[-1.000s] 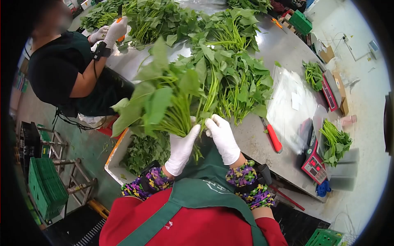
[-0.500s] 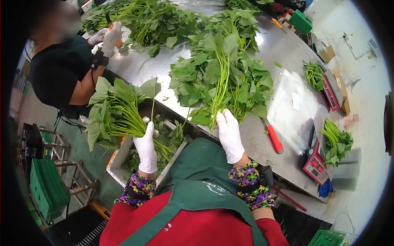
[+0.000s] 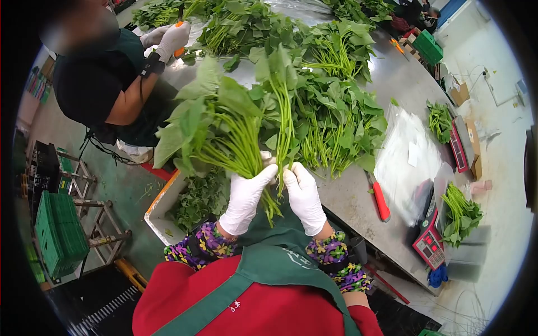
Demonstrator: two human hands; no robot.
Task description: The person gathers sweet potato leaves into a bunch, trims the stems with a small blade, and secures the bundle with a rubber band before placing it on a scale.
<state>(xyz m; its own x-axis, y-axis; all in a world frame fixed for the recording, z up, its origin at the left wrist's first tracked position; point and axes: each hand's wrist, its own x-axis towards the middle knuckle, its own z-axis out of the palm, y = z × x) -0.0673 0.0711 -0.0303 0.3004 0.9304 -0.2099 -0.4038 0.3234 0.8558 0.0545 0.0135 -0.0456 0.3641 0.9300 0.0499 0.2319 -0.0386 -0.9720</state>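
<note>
My left hand [image 3: 246, 196], in a white glove, is wrapped round a bunch of leafy green stems [image 3: 232, 145], leaves up and stem ends hanging below the fist. Close beside it, my right hand [image 3: 304, 199], also gloved, pinches the lower ends of a few longer stems [image 3: 284, 123] that stand upright. The two hands nearly touch at the stems. Behind them a large pile of leafy greens [image 3: 342, 129] lies on the metal table [image 3: 358, 201].
A bin [image 3: 162, 204] with loose leaves is below left. A red-handled knife [image 3: 381, 199], clear bags [image 3: 406, 151] and a red scale [image 3: 430, 241] lie to the right. A co-worker [image 3: 95, 84] stands at the upper left; green crates [image 3: 59, 235] are stacked lower left.
My left hand has moved right and slightly up with its bunch, next to my right hand. My right hand has drawn its stems slightly left and down, toward my body.
</note>
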